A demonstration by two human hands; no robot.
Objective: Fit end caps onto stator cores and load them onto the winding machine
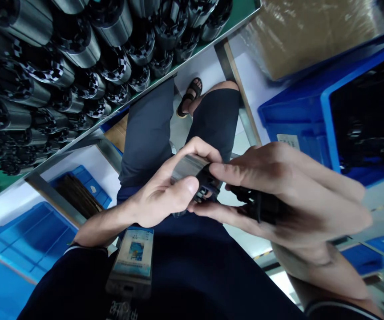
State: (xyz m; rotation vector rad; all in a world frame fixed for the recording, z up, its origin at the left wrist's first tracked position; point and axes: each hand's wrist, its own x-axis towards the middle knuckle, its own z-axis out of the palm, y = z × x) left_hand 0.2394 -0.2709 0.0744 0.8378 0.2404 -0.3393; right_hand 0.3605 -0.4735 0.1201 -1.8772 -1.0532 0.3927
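Cylinder (187, 169) mid-frame, held between both hands over the lap. Rack of matching cylinders (61, 58) at 10 o'clock, lined up in rows. Left hand (160, 195) curled round metal body, steadying it; right hand (288, 191) half closed on black end piece (258, 204), blurred. Blue crate (325, 115) at 2 o'clock.

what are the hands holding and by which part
The left hand grips a silver metal cylinder around its body. The right hand holds a black plastic end piece between fingers and thumb.
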